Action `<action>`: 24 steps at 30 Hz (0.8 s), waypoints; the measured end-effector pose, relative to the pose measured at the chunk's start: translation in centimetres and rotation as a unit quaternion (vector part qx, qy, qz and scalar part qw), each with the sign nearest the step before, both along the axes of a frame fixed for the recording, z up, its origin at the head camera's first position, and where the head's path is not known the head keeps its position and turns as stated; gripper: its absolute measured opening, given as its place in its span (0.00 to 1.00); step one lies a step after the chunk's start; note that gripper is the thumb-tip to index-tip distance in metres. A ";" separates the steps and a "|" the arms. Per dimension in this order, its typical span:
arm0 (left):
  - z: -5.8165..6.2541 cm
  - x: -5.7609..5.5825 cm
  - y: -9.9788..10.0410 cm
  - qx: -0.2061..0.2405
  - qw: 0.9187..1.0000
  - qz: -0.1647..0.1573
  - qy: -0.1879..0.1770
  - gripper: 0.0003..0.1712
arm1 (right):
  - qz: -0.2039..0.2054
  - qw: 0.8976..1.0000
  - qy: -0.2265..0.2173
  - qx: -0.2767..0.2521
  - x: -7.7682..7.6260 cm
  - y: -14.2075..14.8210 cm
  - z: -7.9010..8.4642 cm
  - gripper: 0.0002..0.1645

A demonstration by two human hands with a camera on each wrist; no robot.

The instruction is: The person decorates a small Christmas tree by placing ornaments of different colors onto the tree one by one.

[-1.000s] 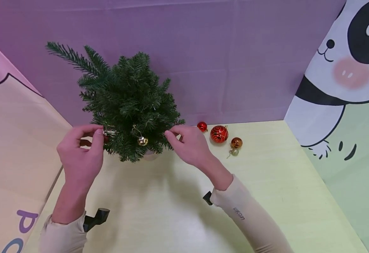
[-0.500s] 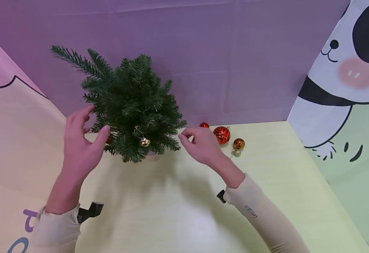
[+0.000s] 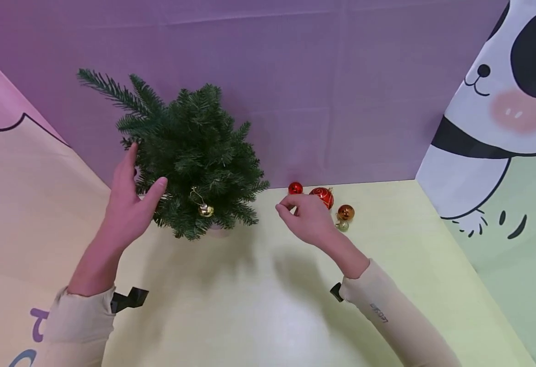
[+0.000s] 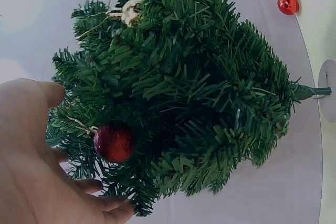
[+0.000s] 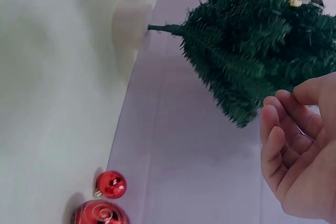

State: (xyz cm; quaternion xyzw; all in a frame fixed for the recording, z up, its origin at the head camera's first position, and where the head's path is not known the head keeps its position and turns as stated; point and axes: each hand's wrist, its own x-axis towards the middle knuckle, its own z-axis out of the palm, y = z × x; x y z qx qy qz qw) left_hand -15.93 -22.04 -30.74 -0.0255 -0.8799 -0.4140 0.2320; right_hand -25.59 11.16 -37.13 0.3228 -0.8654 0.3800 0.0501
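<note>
A small green artificial Christmas tree (image 3: 194, 153) stands on the table. At its left side is my left hand (image 3: 127, 214), thumb and fingers spread apart and holding nothing. A dark red bauble (image 4: 114, 142) hangs among the branches near that hand in the left wrist view. On the front of the tree hangs a gold bauble (image 3: 206, 210). My right hand (image 3: 311, 216) hovers to the right of the tree, fingers loosely bent and nothing visible in them. It partly covers a red patterned bauble (image 3: 325, 196) in the head view.
A small red bauble (image 3: 295, 188), an orange bauble (image 3: 346, 212) and a small pale gold bauble (image 3: 342, 225) lie on the table (image 3: 249, 306), right of the tree. Behind it rises a purple cloth backdrop (image 3: 341, 102). The tree's pale round base (image 5: 128, 27) shows in the right wrist view.
My left hand has let go at the red bauble's hook and spread its fingers along the tree's left side. The right hand has moved right, away from the branches towards the loose baubles.
</note>
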 end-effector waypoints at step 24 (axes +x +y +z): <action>0.5 0.7 3.3 0.012 0.987 0.160 0.018 0.39 | 0.057 0.997 -0.031 0.034 -7.9 7.1 -2.9 0.09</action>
